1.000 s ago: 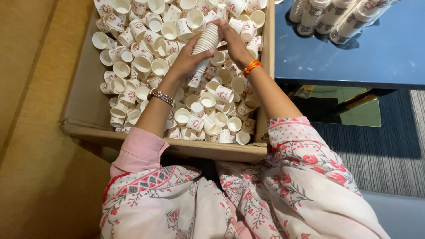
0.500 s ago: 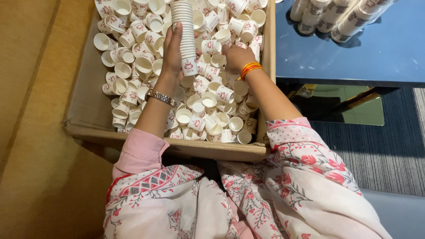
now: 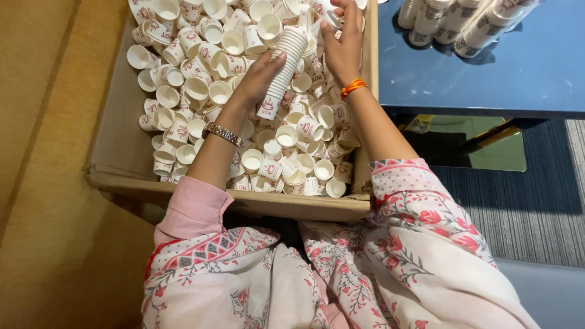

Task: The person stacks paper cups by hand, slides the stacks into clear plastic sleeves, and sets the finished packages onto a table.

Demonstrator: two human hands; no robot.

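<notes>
A cardboard box [image 3: 116, 146] in front of me is full of small white paper cups with red print [image 3: 201, 61], lying loose. My left hand [image 3: 259, 79], with a bracelet at the wrist, grips a tilted stack of nested cups [image 3: 283, 67] over the box. Further back, my right hand [image 3: 342, 42], with an orange thread at the wrist, holds a single cup [image 3: 332, 17] near the box's far right corner, just right of the top of the stack.
A dark blue table [image 3: 487, 79] stands to the right of the box, with several finished stacks of cups [image 3: 463, 24] lying on it. Tan floor lies on the left, a striped grey carpet [image 3: 536, 201] on the right. My patterned clothing fills the bottom.
The stack in my left hand tilted from upright to leaning right. My right hand rose from the loose cups, lifting a single cup toward the far right corner.
</notes>
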